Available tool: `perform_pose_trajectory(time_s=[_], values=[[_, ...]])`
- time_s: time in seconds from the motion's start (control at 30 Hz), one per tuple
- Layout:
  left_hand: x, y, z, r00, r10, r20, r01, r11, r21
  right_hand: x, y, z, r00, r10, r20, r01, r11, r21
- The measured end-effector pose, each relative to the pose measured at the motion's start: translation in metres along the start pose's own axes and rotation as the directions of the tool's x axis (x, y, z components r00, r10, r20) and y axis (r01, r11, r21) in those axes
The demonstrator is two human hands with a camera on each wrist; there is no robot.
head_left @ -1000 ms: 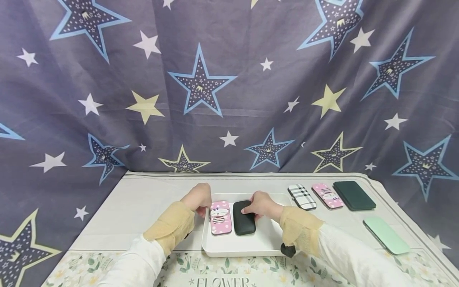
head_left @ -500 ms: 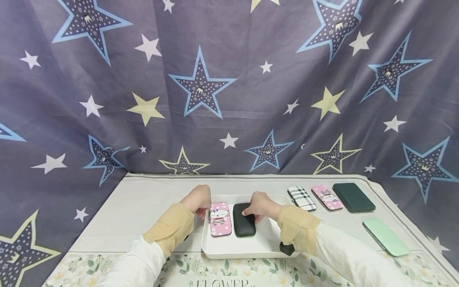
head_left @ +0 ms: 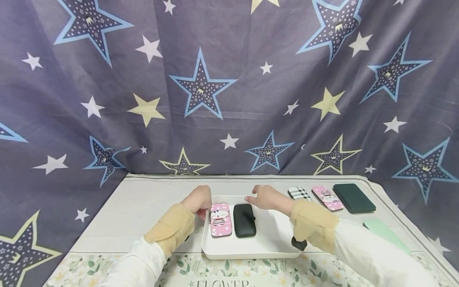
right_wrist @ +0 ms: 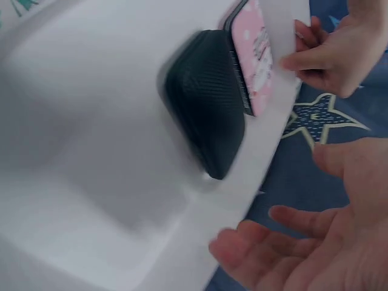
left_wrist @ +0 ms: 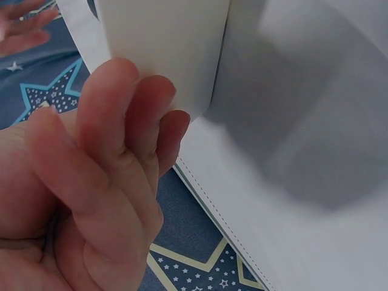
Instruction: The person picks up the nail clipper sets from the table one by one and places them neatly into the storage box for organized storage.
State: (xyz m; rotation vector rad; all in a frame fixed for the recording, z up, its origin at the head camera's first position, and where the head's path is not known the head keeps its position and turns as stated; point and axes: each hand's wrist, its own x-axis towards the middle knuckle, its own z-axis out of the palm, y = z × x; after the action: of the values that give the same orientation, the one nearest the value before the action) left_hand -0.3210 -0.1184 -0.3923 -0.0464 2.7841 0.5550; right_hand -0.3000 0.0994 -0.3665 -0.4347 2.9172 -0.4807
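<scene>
A white tray (head_left: 272, 235) stands on the table before me. My left hand (head_left: 199, 199) holds its left wall; in the left wrist view its curled fingers (left_wrist: 109, 103) lie against the outer side, and in the right wrist view its thumb reaches over the rim. Inside the tray, a pink cat-print case (head_left: 220, 221) lies at the left, with a black ribbed case (head_left: 244, 221) beside it on the right. Above the tray's back part hovers my right hand (head_left: 269, 197), apart from the black case; its fingers (right_wrist: 303, 221) are spread and hold nothing.
Right of the tray lie a plaid case (head_left: 300, 193), a second pink cat-print case (head_left: 328, 198), a dark green case (head_left: 354, 198) and a mint green case (head_left: 387, 235), partly behind the right sleeve. A star-print curtain (head_left: 229, 79) hangs behind the table.
My right hand has let go of the black case and moved up and right from it. The black case stays in the tray. My left hand keeps its hold on the tray.
</scene>
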Motion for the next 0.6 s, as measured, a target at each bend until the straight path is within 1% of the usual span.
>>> perform_pose_trajectory(time_s=[0.1, 0.17, 0.27, 0.37, 0.43, 0.6], values=[[0.0, -0.001, 0.0, 1.0, 0.004, -0.002, -0.004, 1.0, -0.004, -0.005, 0.001, -0.011, 0.996, -0.054, -0.072, 0.051, 0.998, -0.034], [0.0, -0.001, 0.0, 1.0, 0.004, -0.003, -0.004, 1.0, -0.01, -0.01, 0.0, -0.018, 0.991, -0.072, -0.116, 0.068, 0.997, -0.042], [0.0, -0.001, 0.0, 1.0, 0.003, -0.006, -0.003, 1.0, -0.013, -0.019, 0.003, -0.029, 0.976, -0.121, -0.18, 0.109, 0.991, -0.076], [0.001, -0.001, 0.0, 1.0, 0.005, -0.008, -0.005, 1.0, -0.006, -0.028, 0.007, -0.038, 0.961, -0.154, -0.228, 0.131, 0.985, -0.111], [0.0, 0.0, 0.0, 1.0, 0.005, -0.008, -0.005, 1.0, 0.002, -0.033, 0.011, -0.044, 0.954, -0.16, -0.254, 0.131, 0.983, -0.129], [0.0, 0.001, 0.0, 1.0, -0.003, -0.006, 0.003, 1.0, 0.01, -0.046, 0.024, -0.059, 0.945, -0.151, -0.289, 0.107, 0.981, -0.162]])
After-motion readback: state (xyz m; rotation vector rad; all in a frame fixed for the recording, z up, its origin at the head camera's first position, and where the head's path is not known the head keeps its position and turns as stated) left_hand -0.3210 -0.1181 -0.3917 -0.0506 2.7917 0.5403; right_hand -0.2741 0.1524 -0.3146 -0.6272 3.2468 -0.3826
